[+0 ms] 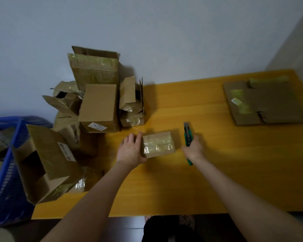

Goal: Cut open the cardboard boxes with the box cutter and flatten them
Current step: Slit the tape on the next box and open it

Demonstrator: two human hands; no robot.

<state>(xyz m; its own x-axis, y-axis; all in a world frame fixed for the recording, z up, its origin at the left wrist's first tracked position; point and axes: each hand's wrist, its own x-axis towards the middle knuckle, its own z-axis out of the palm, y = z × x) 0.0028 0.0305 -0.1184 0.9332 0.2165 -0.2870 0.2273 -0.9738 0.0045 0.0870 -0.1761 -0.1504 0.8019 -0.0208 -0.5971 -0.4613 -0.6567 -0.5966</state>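
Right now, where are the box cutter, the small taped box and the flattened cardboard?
box cutter [187, 135]: head view, on its green body below the blade.
small taped box [158, 144]: head view, on its taped top face.
flattened cardboard [269, 103]: head view, on its middle panel.

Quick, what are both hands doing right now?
Left hand: open, resting against the small taped box.
Right hand: grips the box cutter.
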